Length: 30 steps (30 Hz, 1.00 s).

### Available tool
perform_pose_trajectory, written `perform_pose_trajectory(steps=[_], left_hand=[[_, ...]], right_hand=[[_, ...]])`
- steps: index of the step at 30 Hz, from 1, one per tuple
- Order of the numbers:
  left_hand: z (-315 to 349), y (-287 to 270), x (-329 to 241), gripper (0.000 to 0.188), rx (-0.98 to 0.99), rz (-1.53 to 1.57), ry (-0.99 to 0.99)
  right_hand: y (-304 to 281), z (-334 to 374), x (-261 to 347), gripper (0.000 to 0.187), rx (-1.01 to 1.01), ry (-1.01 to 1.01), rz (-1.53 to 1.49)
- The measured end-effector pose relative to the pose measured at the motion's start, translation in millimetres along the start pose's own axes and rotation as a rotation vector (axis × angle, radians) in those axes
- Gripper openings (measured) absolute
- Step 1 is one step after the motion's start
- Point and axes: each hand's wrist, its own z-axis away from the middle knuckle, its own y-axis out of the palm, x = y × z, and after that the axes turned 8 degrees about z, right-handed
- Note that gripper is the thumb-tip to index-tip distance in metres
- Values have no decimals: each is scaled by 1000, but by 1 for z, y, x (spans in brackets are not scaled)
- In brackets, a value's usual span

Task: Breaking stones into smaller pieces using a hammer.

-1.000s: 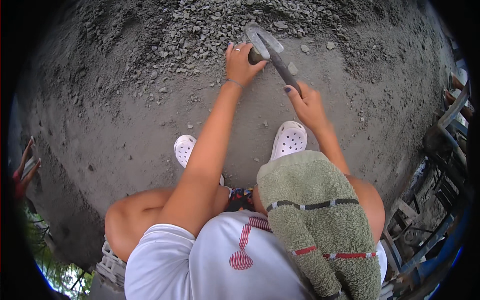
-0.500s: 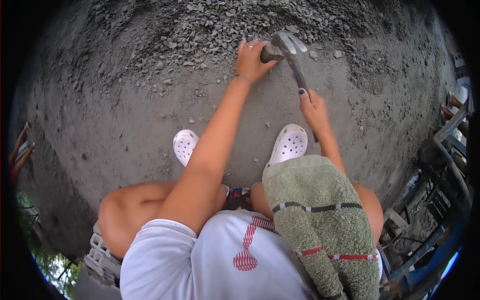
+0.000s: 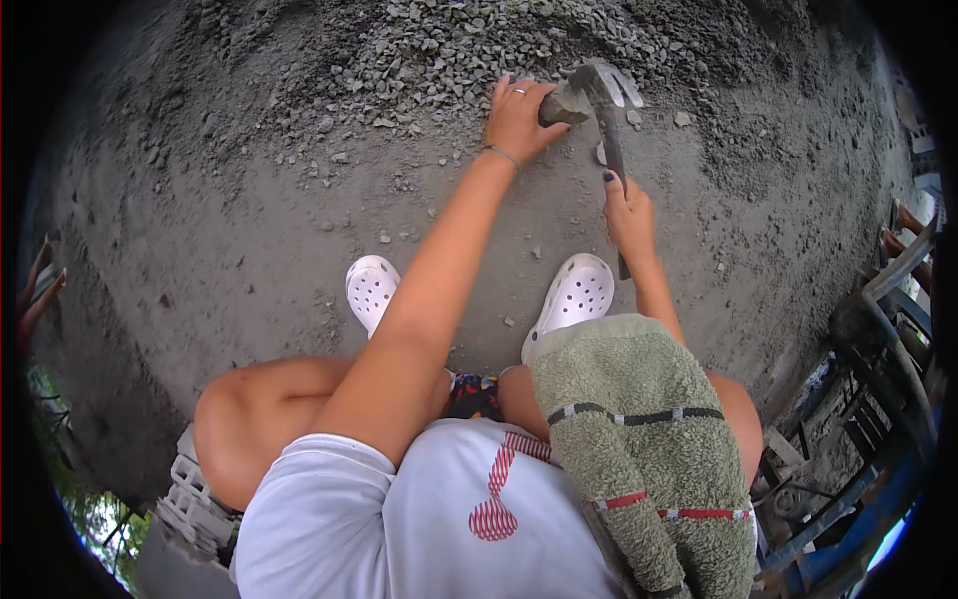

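At the front of the gravel heap (image 3: pixel 439 60), my left hand (image 3: pixel 521 122) is closed around a grey stone (image 3: pixel 565 108), thumb on the near side and fingers on the far side. My right hand (image 3: pixel 631 217) grips the dark handle of a claw hammer (image 3: pixel 612 142), with the thumb lying along it. The hammer's metal head is at the stone's right side, its claw pointing right; whether head and stone touch is hard to tell. A pale stone chip (image 3: pixel 601 153) shows just left of the handle.
White clogs (image 3: pixel 573 295) are on my feet on the dusty ground. A green towel (image 3: pixel 629 439) drapes over my right thigh. Hollow concrete blocks (image 3: pixel 190 494) stand at the lower left. Metal frames (image 3: pixel 878 359) crowd the right edge, and parts of other people show at both sides.
My left hand and the stone have shifted slightly right. The hammer has moved right too, its handle now more upright. A pale chip now shows beside the handle.
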Motion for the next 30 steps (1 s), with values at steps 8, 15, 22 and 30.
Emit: perform_pose_trajectory(steps=[8, 15, 22, 30], left_hand=[[4, -8, 12, 52, -50, -18, -21], [-1, 1, 4, 52, -14, -44, -34], [7, 0, 8, 52, -33, -27, -33], [-6, 8, 1, 49, -48, 11, -17]], right_hand=[[-70, 16, 97, 40, -79, -448, -570], [-7, 3, -11, 39, 100, 65, 13], [-43, 21, 44, 40, 81, 128, -222], [-32, 7, 26, 33, -171, -253, -16]])
